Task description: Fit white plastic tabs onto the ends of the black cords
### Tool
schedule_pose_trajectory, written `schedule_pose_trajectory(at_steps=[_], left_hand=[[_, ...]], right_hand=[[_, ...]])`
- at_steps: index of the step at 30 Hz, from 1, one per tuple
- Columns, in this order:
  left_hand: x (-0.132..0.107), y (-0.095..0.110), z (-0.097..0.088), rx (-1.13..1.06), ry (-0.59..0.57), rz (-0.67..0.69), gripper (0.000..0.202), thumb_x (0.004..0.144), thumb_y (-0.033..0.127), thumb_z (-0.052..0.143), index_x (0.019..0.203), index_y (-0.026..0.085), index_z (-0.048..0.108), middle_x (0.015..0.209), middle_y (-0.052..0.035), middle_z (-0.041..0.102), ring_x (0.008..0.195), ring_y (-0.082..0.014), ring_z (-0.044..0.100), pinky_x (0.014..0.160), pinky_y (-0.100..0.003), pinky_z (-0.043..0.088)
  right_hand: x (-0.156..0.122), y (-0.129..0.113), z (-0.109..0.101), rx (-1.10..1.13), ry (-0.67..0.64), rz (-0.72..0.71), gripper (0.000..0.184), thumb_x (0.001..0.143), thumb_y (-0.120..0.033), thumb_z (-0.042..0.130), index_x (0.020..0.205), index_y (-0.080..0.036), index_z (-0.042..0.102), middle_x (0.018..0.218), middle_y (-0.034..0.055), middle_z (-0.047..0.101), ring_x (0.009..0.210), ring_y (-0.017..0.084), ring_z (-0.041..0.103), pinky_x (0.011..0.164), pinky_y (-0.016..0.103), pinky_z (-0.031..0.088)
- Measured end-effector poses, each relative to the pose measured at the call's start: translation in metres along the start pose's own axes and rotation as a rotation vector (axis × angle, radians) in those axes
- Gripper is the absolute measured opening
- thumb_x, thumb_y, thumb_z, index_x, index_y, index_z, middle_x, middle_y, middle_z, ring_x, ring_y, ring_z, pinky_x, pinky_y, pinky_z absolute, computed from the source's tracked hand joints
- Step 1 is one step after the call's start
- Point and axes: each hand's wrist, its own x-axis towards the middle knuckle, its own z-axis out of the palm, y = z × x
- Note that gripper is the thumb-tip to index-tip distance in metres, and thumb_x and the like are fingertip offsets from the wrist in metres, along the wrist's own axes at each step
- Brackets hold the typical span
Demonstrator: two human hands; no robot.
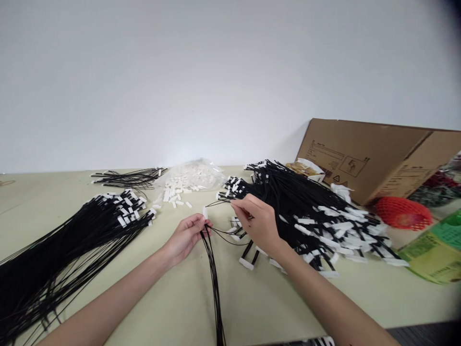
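My left hand (190, 236) pinches a small white connector (205, 212) from which black wires (213, 274) hang down towards me. To its right, my right hand (256, 220) has its thumb and finger pressed together on a thin black wire (218, 203) that runs across to the connector. One more wire loops below between the hands. Under and behind my right hand lies a large pile of black cables (288, 187) with white connectors on their ends. Left of my left arm sits another thick bundle of black cables (72, 233), also tipped with white connectors.
At the back, a clear plastic bag (209, 168) spills loose white connectors (175, 192). A smaller wire bundle (129, 178) lies beside it. On the right stand a cardboard box (345, 154), a fruit in a red foam net (402, 213) and a green-yellow package (432, 252).
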Motion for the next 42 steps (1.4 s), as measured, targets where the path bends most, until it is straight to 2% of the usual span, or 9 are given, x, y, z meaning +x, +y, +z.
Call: schedule_pose_trajectory(at_steps=[2, 6, 9, 12, 20, 26, 33, 42], left_hand=[[-0.0007, 0.0004, -0.0001, -0.016, -0.011, -0.022, 0.016, 0.069, 0.027, 0.067, 0.072, 0.013, 0.059, 0.076, -0.0020, 0.059, 0.066, -0.0098, 0.053, 0.067, -0.024, 0.041], [-0.0035, 0.0008, 0.0019, 0.031, -0.081, -0.038, 0.017, 0.070, 0.028, 0.066, 0.071, 0.013, 0.059, 0.074, -0.0022, 0.058, 0.065, -0.0101, 0.052, 0.066, -0.024, 0.040], [-0.0054, 0.0008, 0.0044, 0.103, -0.117, -0.011, 0.019, 0.071, 0.031, 0.064, 0.071, 0.013, 0.059, 0.073, -0.0023, 0.057, 0.064, -0.0109, 0.051, 0.064, -0.025, 0.040], [-0.0061, 0.0009, 0.0061, 0.140, -0.132, -0.003, 0.021, 0.071, 0.034, 0.063, 0.071, 0.013, 0.060, 0.073, -0.0026, 0.057, 0.064, -0.0116, 0.051, 0.064, -0.026, 0.040], [-0.0055, 0.0004, 0.0050, 0.121, -0.135, -0.012, 0.021, 0.071, 0.033, 0.063, 0.072, 0.013, 0.061, 0.074, -0.0035, 0.057, 0.064, -0.0117, 0.051, 0.063, -0.025, 0.039], [-0.0044, -0.0013, 0.0022, 0.085, -0.139, -0.024, 0.017, 0.073, 0.030, 0.062, 0.072, 0.013, 0.060, 0.075, -0.0030, 0.057, 0.065, -0.0112, 0.051, 0.063, -0.024, 0.039], [-0.0039, -0.0020, 0.0020, 0.086, -0.178, -0.036, 0.018, 0.075, 0.030, 0.060, 0.072, 0.012, 0.061, 0.075, -0.0031, 0.056, 0.064, -0.0108, 0.052, 0.064, -0.024, 0.039], [-0.0053, 0.0002, 0.0044, 0.088, -0.145, -0.059, 0.019, 0.072, 0.031, 0.063, 0.071, 0.012, 0.061, 0.073, -0.0038, 0.057, 0.063, -0.0113, 0.050, 0.062, -0.024, 0.039]], right_hand=[[0.0027, -0.0026, -0.0023, 0.033, -0.068, 0.015, 0.015, 0.085, -0.016, 0.044, 0.079, -0.018, 0.058, 0.065, 0.0010, 0.047, 0.061, 0.011, 0.042, 0.055, 0.021, 0.036], [0.0059, -0.0026, -0.0059, 0.025, -0.211, -0.090, 0.015, 0.086, -0.017, 0.042, 0.077, -0.017, 0.054, 0.087, 0.0072, 0.053, 0.079, 0.015, 0.049, 0.066, 0.026, 0.042], [0.0046, 0.0007, -0.0057, 0.097, -0.346, -0.129, 0.014, 0.088, -0.016, 0.037, 0.083, -0.017, 0.051, 0.096, 0.0078, 0.057, 0.082, 0.014, 0.054, 0.069, 0.025, 0.045], [0.0019, 0.0017, -0.0041, 0.126, -0.404, -0.124, 0.013, 0.089, -0.016, 0.036, 0.088, -0.017, 0.049, 0.099, 0.0068, 0.060, 0.088, 0.014, 0.057, 0.073, 0.026, 0.047], [0.0011, -0.0016, -0.0052, 0.134, -0.435, -0.131, 0.012, 0.088, -0.013, 0.038, 0.086, -0.017, 0.049, 0.101, 0.0071, 0.061, 0.089, 0.014, 0.060, 0.074, 0.025, 0.048], [0.0013, -0.0005, -0.0067, 0.115, -0.417, -0.159, 0.012, 0.088, -0.014, 0.038, 0.085, -0.017, 0.049, 0.099, 0.0075, 0.062, 0.082, 0.013, 0.061, 0.065, 0.023, 0.047], [0.0011, -0.0016, -0.0064, 0.116, -0.395, -0.169, 0.013, 0.088, -0.013, 0.039, 0.081, -0.016, 0.049, 0.095, 0.0074, 0.063, 0.085, 0.013, 0.061, 0.072, 0.023, 0.048], [0.0010, -0.0025, -0.0077, 0.089, -0.371, -0.206, 0.013, 0.087, -0.012, 0.039, 0.081, -0.016, 0.050, 0.095, 0.0073, 0.064, 0.082, 0.013, 0.061, 0.071, 0.024, 0.049]])
